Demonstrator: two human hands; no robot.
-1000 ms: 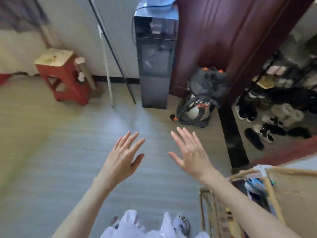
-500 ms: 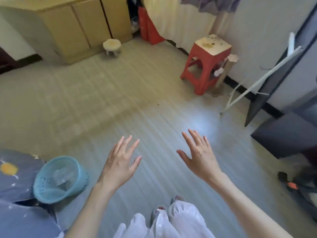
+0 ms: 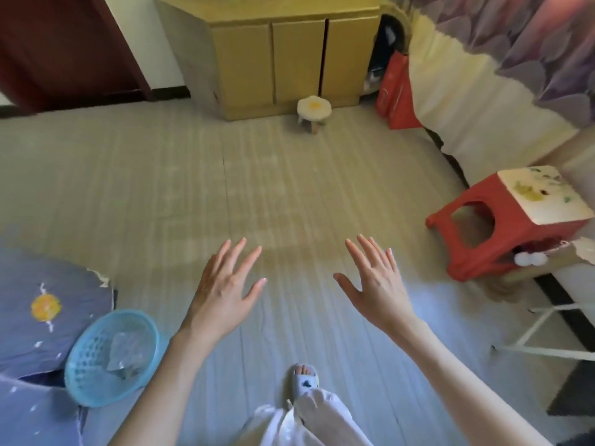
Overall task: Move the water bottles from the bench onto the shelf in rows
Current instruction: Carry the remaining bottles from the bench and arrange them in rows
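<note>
Head view shows our left hand (image 3: 222,294) and right hand (image 3: 378,284) spread flat and empty above the floor (image 3: 193,188). No water bottles, counter or shelf appear, so we should locate the bottles before reaching.

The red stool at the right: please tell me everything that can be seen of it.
The red stool looks like moulded plastic, with a square cream top that bears faded yellow and green marks. Its side walls have arched openings between the legs. It stands upright on the pale wooden floor, near the wall at the right. A white fluffy item hangs or rests against its lower right side. No hand touches it.
</note>
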